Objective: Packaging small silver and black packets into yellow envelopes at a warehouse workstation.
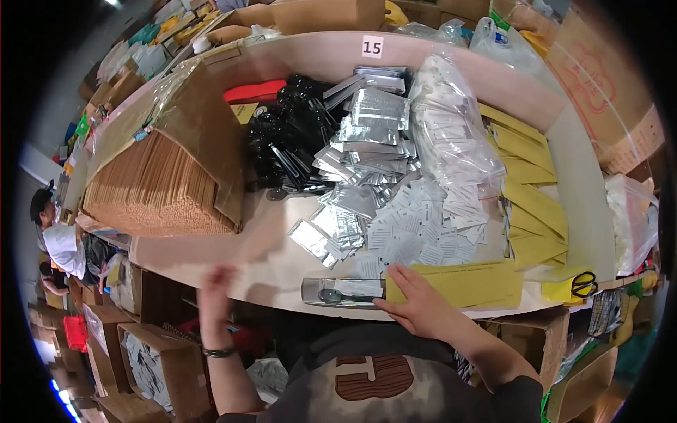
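Observation:
My right hand [421,304] lies across the left end of a yellow envelope [486,282]. Its thumb and forefinger are spread, touching the right end of a clear plastic box [308,291]. Inside that box are a black spoon [330,296] and a white printed slip [360,287]. Whether the box's end sits inside the envelope is hidden by the hand. My left hand [218,287] is raised over the table's front edge, left of the box, its fingers smeared by motion. Beyond the box lie loose silver foil packets [310,240] and a heap of white slips [405,229].
A cardboard box [204,120] packed with brown flat pieces stands at the left. Black wrapped items [282,141], a clear bag of white packets [451,116] and stacked yellow envelopes [532,204] fill the back and right. Scissors [583,283] rest at the right corner. A raised rim [317,53] borders the table.

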`<act>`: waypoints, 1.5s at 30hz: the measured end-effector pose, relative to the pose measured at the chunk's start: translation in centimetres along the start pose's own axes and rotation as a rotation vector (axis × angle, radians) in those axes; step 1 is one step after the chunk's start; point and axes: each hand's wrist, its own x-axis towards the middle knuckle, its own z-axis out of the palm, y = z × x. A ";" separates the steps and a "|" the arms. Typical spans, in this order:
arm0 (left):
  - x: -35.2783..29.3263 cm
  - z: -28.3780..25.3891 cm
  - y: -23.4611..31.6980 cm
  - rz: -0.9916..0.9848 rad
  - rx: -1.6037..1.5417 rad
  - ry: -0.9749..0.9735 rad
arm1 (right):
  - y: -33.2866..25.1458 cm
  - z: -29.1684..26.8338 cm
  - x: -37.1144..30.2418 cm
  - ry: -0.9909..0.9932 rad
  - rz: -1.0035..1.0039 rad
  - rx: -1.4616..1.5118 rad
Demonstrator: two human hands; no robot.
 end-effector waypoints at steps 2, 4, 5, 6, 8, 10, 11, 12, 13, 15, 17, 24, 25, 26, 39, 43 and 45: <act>-1.6 1.7 -0.5 0.124 0.117 -0.625 | -0.2 -0.5 0.2 -0.032 -0.008 -0.043; -2.3 3.7 1.0 0.122 0.247 -0.749 | -0.4 -0.6 0.0 -0.062 -0.014 -0.090; -2.2 4.0 0.8 0.103 0.342 -0.690 | -0.4 -0.6 -0.1 -0.054 -0.013 -0.100; -2.0 4.6 0.7 0.090 0.440 -0.637 | -0.3 -0.5 0.1 -0.038 -0.006 -0.113; -3.4 7.7 1.4 0.167 0.457 -0.595 | -0.3 0.8 0.9 -0.005 -0.026 -0.077; -5.8 11.3 2.2 0.354 0.557 -0.475 | -1.0 1.3 1.7 0.029 -0.040 -0.041; -6.7 12.8 2.7 0.468 0.631 -0.388 | -1.4 1.1 2.3 0.017 -0.006 -0.026; -6.9 13.4 3.4 0.414 0.659 -0.340 | -1.6 0.9 2.8 0.008 0.026 -0.011; -6.6 13.5 3.5 0.422 0.656 -0.341 | -1.7 0.6 2.8 0.013 0.028 -0.017; -6.6 13.5 3.6 0.353 0.734 -0.265 | -2.5 0.2 2.2 0.018 0.139 -0.222; -7.1 14.9 2.0 0.344 0.523 -0.348 | -2.2 0.9 2.4 0.032 0.130 -0.202; -9.0 14.9 3.4 0.366 0.101 -0.773 | -1.5 -0.5 2.0 0.060 0.126 -0.068; -8.4 13.6 4.3 0.567 0.428 -0.639 | -1.1 -0.4 2.2 0.076 0.140 -0.074; -7.5 13.3 4.3 1.031 0.593 -0.352 | -1.0 -0.1 2.3 0.107 0.092 -0.087; -8.2 13.1 5.5 0.210 0.407 -1.015 | 8.2 -11.0 -4.7 0.128 0.084 -0.361; -12.1 18.4 4.9 0.490 -0.019 -1.415 | 3.1 -4.7 -2.0 0.023 0.068 -0.114; -12.8 18.7 7.1 0.434 0.216 -1.443 | 2.6 -2.8 -1.1 0.089 0.058 -0.001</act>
